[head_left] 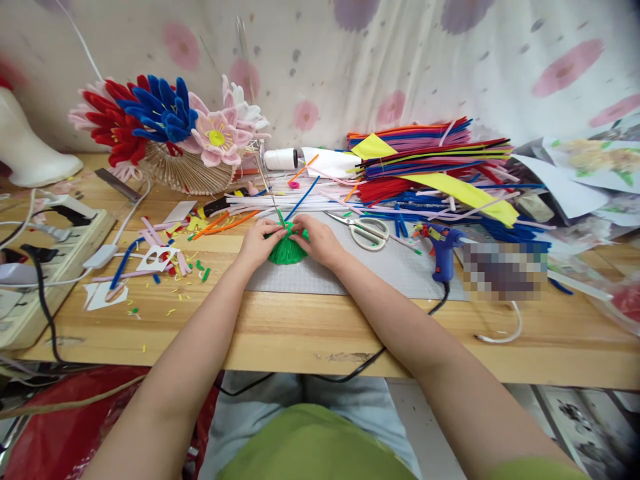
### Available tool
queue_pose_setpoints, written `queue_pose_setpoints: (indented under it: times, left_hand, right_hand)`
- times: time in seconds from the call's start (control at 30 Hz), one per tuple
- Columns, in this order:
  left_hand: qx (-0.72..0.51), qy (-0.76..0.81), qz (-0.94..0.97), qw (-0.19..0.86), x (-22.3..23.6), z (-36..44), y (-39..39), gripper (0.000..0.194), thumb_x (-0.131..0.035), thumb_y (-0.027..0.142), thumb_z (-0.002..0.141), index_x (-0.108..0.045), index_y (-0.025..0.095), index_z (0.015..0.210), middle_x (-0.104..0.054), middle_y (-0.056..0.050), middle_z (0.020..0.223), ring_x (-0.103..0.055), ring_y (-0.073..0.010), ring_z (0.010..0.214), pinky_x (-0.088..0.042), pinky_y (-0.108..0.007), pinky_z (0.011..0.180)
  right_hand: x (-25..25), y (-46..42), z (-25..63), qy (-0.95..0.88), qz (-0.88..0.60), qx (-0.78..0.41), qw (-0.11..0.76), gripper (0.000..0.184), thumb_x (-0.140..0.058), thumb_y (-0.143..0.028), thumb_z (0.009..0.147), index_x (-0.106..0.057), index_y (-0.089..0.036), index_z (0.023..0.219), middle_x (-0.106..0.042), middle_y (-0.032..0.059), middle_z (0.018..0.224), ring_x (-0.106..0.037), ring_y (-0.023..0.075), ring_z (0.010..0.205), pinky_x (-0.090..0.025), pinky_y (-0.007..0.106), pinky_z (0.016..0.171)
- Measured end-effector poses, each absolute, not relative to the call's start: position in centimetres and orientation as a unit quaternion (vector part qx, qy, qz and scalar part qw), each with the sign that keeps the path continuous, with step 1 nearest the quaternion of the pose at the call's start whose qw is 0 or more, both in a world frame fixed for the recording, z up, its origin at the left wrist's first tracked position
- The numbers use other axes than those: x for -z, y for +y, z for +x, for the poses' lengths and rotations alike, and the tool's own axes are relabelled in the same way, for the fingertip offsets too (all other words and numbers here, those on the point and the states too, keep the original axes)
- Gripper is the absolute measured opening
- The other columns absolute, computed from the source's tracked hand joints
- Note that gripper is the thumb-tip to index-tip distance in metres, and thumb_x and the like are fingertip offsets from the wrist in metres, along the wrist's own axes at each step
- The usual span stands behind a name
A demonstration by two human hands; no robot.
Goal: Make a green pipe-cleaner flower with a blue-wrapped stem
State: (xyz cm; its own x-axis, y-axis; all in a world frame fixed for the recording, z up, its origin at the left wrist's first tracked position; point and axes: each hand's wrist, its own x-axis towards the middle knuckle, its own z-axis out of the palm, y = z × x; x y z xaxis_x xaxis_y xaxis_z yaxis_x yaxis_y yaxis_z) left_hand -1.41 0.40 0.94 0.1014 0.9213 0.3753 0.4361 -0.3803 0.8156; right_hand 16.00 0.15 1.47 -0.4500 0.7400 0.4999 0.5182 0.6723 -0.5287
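A round, fringed green piece of pipe cleaners [287, 250] rests on the grey cutting mat [320, 275] in front of me. My left hand [261, 241] grips it from the left near its top, fingers closed. From the other side, my right hand [316, 240] pinches the same green piece, its fingertips close to those of my left hand. A thin green stem and metal wires rise between the hands. Just behind them, a blue pipe cleaner [303, 199] slants upward. White-handled scissors [369, 233] lie on the mat to the right of my right hand.
A blue glue gun [444, 252] stands at the mat's right end, its cord trailing over the table edge. Bundled pipe cleaners [430, 157] pile up behind. A fan-shaped holder with fuzzy flowers [187, 170] stands back left. Scraps and a power strip [57, 267] occupy the left side.
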Motion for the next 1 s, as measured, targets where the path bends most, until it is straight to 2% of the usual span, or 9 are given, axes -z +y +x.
queue_pose_setpoints:
  times: [0.17, 0.47, 0.8, 1.0]
  left_hand:
    - [-0.435, 0.466, 0.719, 0.275, -1.3, -1.9, 0.0, 0.025, -0.055, 0.039, 0.075, -0.069, 0.018, 0.075, -0.059, -0.005, 0.083, -0.056, -0.0178, 0.085, -0.045, -0.035, 0.08]
    - [-0.415, 0.459, 0.752, 0.229, -1.4, -1.9, -0.4, 0.028, -0.063, 0.037, 0.067, -0.069, 0.018, 0.087, -0.056, -0.006, 0.087, -0.055, -0.0188, 0.087, -0.045, -0.035, 0.082]
    - [-0.394, 0.532, 0.736, 0.142, -1.8, -0.8, -1.2, 0.024, -0.061, 0.028, 0.064, -0.068, 0.017, 0.084, -0.058, -0.006, 0.09, -0.055, -0.02, 0.09, -0.045, -0.034, 0.083]
    - [-0.4, 0.525, 0.734, 0.158, -1.8, -0.9, -1.0, 0.022, -0.053, 0.021, 0.066, -0.068, 0.017, 0.082, -0.059, -0.005, 0.087, -0.055, -0.0197, 0.089, -0.044, -0.034, 0.084]
  right_hand:
    - [-1.7, 0.0, 16.1, -0.834, -0.383, -0.162, 0.363, 0.027, -0.052, -0.022, 0.079, -0.045, -0.021, 0.105, -0.064, 0.0045, 0.091, -0.06, 0.0175, 0.085, -0.045, 0.034, 0.078]
    - [-1.8, -0.1, 16.1, -0.832, -0.38, -0.156, 0.373, 0.028, -0.053, -0.02, 0.078, -0.043, -0.019, 0.104, -0.064, 0.0045, 0.091, -0.06, 0.0163, 0.083, -0.046, 0.031, 0.076]
    - [-1.6, 0.0, 16.2, -0.837, -0.384, -0.129, 0.368, 0.028, -0.053, -0.023, 0.08, -0.044, -0.02, 0.107, -0.064, 0.0055, 0.093, -0.059, 0.0174, 0.086, -0.046, 0.033, 0.076]
    - [-1.6, 0.0, 16.1, -0.829, -0.391, -0.142, 0.374, 0.028, -0.054, -0.022, 0.079, -0.045, -0.02, 0.106, -0.064, 0.0042, 0.091, -0.059, 0.017, 0.085, -0.045, 0.032, 0.075]
